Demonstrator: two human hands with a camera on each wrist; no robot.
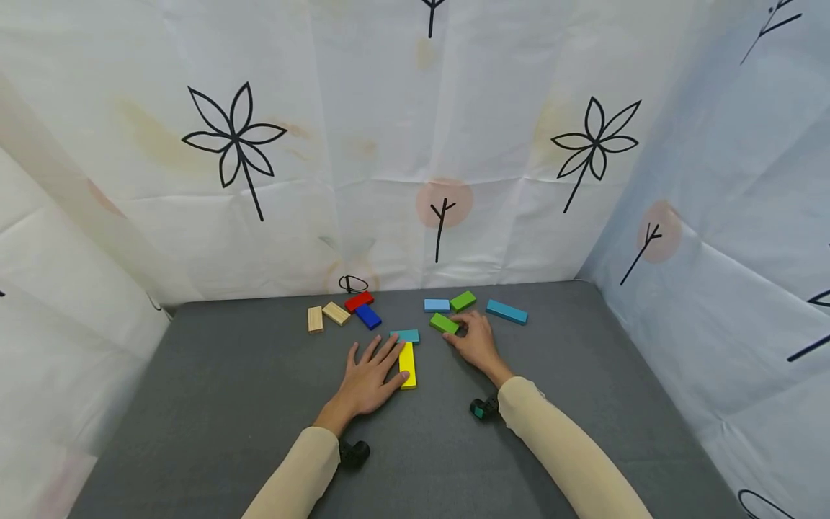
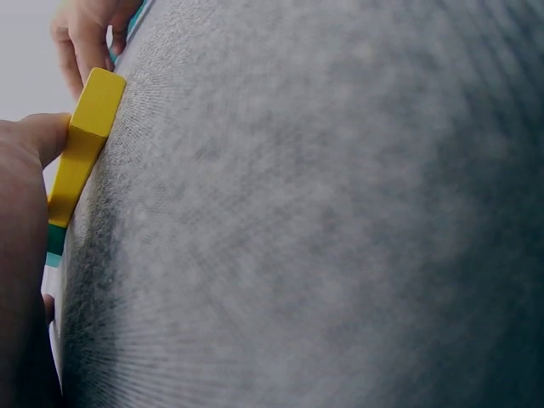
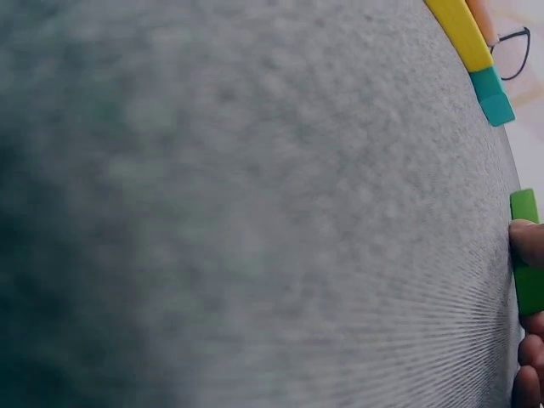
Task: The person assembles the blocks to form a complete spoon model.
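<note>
My left hand (image 1: 369,378) lies with spread, straight fingers beside a yellow block (image 1: 408,367), thumb and index fingertip touching it. In the left wrist view the thumb rests against the side of the yellow block (image 2: 88,127). A teal block (image 1: 406,336) lies crosswise at its far end, forming a T with it. On the right, my right hand (image 1: 476,342) pinches the near green block (image 1: 443,323) by its right end between thumb and fingers. The right wrist view shows the thumb pressed to this green block (image 3: 526,285), whose far side is partly hidden.
Behind the right hand lie a light blue block (image 1: 437,305), another green block (image 1: 463,300) and a longer blue block (image 1: 507,312). To the left are two wooden blocks (image 1: 336,313), a red block (image 1: 359,301) and a dark blue block (image 1: 368,316). Cloth walls enclose the grey table (image 1: 233,404).
</note>
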